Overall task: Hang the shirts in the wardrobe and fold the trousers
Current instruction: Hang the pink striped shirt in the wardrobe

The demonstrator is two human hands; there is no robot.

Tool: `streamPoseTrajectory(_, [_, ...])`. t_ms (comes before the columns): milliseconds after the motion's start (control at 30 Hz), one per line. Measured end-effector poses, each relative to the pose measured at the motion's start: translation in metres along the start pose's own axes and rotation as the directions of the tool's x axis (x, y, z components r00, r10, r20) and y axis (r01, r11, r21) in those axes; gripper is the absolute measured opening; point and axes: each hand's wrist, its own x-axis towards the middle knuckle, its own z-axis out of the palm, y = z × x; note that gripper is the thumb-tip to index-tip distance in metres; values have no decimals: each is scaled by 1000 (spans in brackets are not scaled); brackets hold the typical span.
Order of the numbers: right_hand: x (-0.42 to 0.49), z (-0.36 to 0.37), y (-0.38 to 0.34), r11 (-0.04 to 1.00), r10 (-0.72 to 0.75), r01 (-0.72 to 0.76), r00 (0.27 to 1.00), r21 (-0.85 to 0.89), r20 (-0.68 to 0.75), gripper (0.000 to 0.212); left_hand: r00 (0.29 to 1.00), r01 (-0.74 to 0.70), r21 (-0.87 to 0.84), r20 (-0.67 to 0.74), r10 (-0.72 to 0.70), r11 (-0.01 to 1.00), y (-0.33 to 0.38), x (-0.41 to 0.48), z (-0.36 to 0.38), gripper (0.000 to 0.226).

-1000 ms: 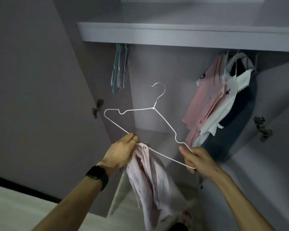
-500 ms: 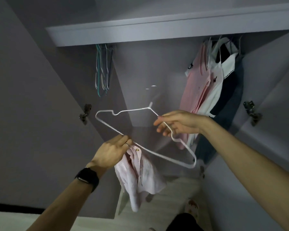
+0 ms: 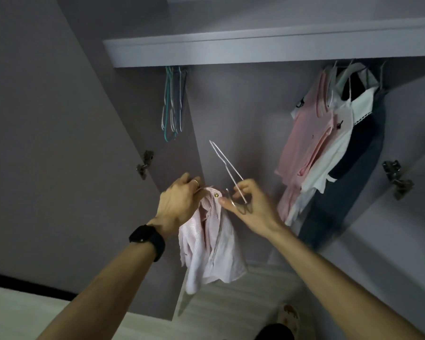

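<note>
Left hand (image 3: 179,202) grips shirt (image 3: 211,244), right hand (image 3: 253,207) pinches hanger (image 3: 223,161), between spare hangers (image 3: 173,101) and hung clothes (image 3: 329,148)

shirt (image 3: 211,241) thin pink-striped cloth, soft, creased, with shiny brass-look button (image 3: 216,195); hanger (image 3: 227,169) thin white-coated wire, smooth; spare hangers (image 3: 172,104) far left same wire, teal and white; wardrobe (image 3: 268,51) panels smooth matt grey-lilac; hinges (image 3: 395,176) bare dull metal; hung clothes (image 3: 304,133) far right soft cloth, one lace-edged, one denim-like; watch (image 3: 149,238) matt black, strap rubbery; floor (image 3: 231,303) pale wood grain
</note>
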Motion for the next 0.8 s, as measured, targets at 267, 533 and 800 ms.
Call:
streamPoseTrajectory(267, [31,-9,7,993,-104,115,960,30,-262,11,984,-128,248,149,93,960,-18,12,-39,37])
streamPoseTrajectory(533, [50,-98,24,990,141,-137,907,39,-397,11,922,344,130,-236,-308,930,-78,11,-41,40])
streamPoseTrajectory(800, [61,-117,37,975,174,-220,840,-29,-514,17,909,345,-610,28,-416,713,-38,47,-26,30])
